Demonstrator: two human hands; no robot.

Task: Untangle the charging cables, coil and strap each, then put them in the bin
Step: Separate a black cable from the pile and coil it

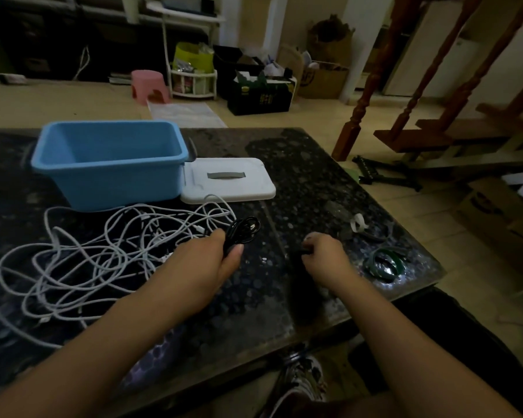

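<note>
Speckled stone table (299,182); left hand (212,260) grips coiled black cable (242,230)

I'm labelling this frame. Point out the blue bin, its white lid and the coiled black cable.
blue bin (118,179): head view, on its front wall.
white lid (248,185): head view, on bare top below the grey handle.
black cable (244,230): head view, on the coil above the left hand (207,260).
</note>
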